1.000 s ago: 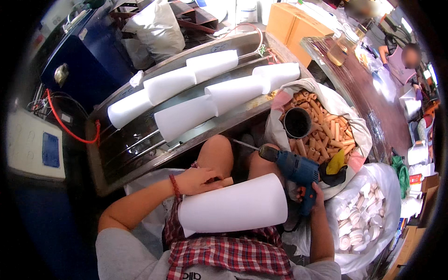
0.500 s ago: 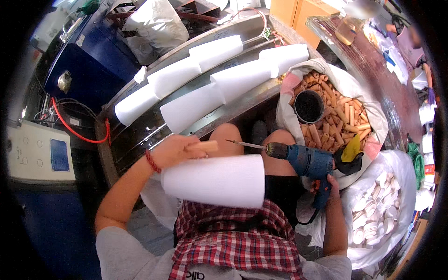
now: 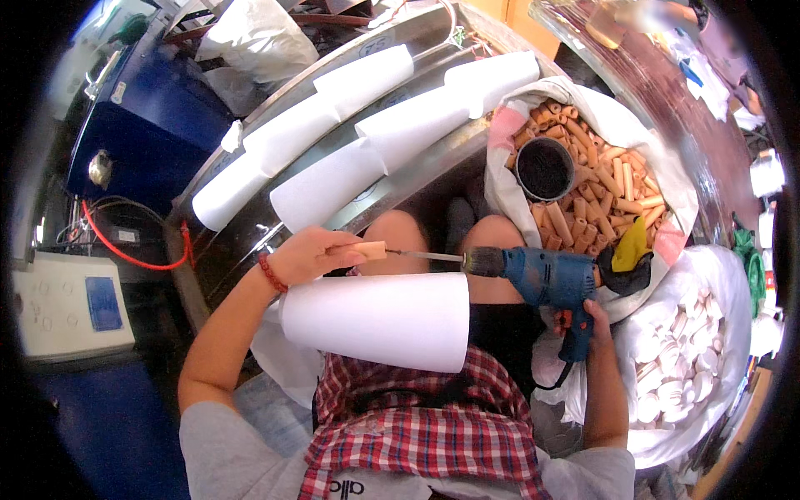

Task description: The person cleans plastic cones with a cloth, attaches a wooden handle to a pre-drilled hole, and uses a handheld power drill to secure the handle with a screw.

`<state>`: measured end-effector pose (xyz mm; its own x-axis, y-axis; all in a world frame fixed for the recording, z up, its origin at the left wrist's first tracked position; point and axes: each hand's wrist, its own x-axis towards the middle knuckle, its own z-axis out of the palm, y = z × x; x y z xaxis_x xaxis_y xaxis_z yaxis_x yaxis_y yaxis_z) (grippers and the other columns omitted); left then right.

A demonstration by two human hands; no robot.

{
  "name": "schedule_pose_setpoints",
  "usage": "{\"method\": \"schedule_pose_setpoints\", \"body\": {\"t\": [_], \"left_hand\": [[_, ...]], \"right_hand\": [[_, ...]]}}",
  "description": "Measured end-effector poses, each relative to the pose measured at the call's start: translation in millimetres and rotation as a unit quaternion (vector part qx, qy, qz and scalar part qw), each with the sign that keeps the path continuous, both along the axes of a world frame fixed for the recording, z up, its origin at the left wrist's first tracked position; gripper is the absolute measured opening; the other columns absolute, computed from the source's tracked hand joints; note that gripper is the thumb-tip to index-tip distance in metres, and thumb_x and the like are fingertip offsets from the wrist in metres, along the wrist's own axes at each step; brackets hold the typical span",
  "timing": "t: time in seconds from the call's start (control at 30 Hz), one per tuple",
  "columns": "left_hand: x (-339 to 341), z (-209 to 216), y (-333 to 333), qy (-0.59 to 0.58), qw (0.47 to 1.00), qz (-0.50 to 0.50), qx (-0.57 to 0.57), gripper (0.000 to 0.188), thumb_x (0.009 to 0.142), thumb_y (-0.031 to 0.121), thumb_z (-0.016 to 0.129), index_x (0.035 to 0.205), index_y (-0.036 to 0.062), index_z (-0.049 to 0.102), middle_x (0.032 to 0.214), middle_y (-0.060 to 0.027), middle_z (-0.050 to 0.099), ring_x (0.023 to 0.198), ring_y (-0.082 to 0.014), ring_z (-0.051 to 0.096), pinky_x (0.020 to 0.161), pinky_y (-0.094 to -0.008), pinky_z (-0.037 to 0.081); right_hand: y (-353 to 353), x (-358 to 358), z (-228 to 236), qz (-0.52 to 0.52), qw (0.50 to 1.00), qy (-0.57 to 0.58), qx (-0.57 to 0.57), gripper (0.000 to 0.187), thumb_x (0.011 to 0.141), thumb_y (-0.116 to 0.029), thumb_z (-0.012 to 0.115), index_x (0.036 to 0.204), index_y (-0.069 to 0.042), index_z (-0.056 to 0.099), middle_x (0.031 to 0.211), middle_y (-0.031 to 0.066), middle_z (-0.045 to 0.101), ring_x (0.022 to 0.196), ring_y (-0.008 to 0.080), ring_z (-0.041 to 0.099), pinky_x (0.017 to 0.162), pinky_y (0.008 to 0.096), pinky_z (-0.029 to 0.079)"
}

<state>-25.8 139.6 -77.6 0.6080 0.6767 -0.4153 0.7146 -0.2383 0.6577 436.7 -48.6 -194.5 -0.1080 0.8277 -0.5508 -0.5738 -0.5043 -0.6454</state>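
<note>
My left hand [image 3: 310,257] grips a short tan tube [image 3: 371,250] between thumb and fingers. Gripped by its handle in my right hand [image 3: 590,323] is a blue power drill [image 3: 546,277], pointing left. The drill's long thin bit [image 3: 425,256] lines up with the tube, its tip at or just inside the tube's right end; how deep, I cannot tell. Below my left hand, a large white tapered cone [image 3: 379,323] lies across my lap, close to my forearm. A yellow and black wrap [image 3: 627,254] is at the drill's rear.
White cones [image 3: 329,179] lie in two rows on the metal trough [image 3: 433,171] ahead. On the right, a white sack [image 3: 677,187] holds tan tubes [image 3: 612,208] and a cup of black material [image 3: 546,169]. A plastic bag [image 3: 733,333] of white discs [image 3: 679,367] stands nearer me.
The gap between drill bit and tube has closed: the drill has moved left, and its tip now meets the tube's end. The view has shifted slightly.
</note>
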Motion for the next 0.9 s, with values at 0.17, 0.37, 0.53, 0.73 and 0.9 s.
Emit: {"method": "schedule_pose_setpoints", "body": {"t": [0.17,0.37,0.53,0.73,0.9], "left_hand": [[9.0,1.3,0.3,-0.032,0.999,-0.018,0.009,0.029,0.087,0.029,0.062,0.103,0.004,0.064,0.072,-0.0147,0.062,0.06,-0.0223,0.058,0.059,-0.0315,0.046],[15.2,10.9,0.1,-0.017,0.999,-0.036,0.024,0.028,0.085,0.027,0.064,0.099,0.0031,0.065,0.073,-0.016,0.063,0.062,-0.0234,0.06,0.06,-0.0321,0.047],[25.4,20.1,-10.6,-0.088,0.985,-0.102,0.105,0.027,0.082,0.025,0.066,0.096,0.0023,0.066,0.072,-0.0161,0.063,0.063,-0.0271,0.061,0.061,-0.0341,0.049],[16.0,16.3,-29.2,-0.082,0.973,-0.095,0.193,0.026,0.077,0.022,0.068,0.09,-0.0003,0.066,0.07,-0.014,0.062,0.059,-0.0276,0.061,0.055,-0.0339,0.049],[13.0,21.1,-41.3,-0.071,0.962,-0.101,0.242,0.026,0.075,0.023,0.07,0.087,-0.0005,0.066,0.068,-0.0132,0.061,0.057,-0.0266,0.06,0.053,-0.0331,0.049]], "right_hand": [[3.7,-0.3,3.3,0.018,0.999,0.028,-0.005,0.061,0.076,-0.036,0.066,0.119,0.001,0.045,0.091,0.0201,0.062,0.069,0.0294,0.065,0.056,0.0389,0.057],[2.9,1.5,17.1,0.008,1.0,-0.002,0.023,0.064,0.073,-0.036,0.067,0.118,0.003,0.045,0.087,0.0207,0.063,0.066,0.0294,0.064,0.055,0.0375,0.056],[16.2,-18.3,61.4,0.025,0.994,-0.043,0.095,0.065,0.071,-0.037,0.069,0.117,0.003,0.046,0.085,0.0198,0.063,0.065,0.0296,0.065,0.053,0.0362,0.055],[21.6,-25.4,84.5,0.054,0.995,-0.067,0.055,0.057,0.074,-0.034,0.067,0.114,0.0,0.046,0.079,0.0183,0.062,0.057,0.027,0.063,0.047,0.0327,0.052],[24.3,-34.5,92.4,0.049,0.993,-0.074,0.081,0.055,0.073,-0.03,0.068,0.112,0.002,0.046,0.075,0.0164,0.06,0.051,0.0239,0.059,0.044,0.0319,0.05]]}}
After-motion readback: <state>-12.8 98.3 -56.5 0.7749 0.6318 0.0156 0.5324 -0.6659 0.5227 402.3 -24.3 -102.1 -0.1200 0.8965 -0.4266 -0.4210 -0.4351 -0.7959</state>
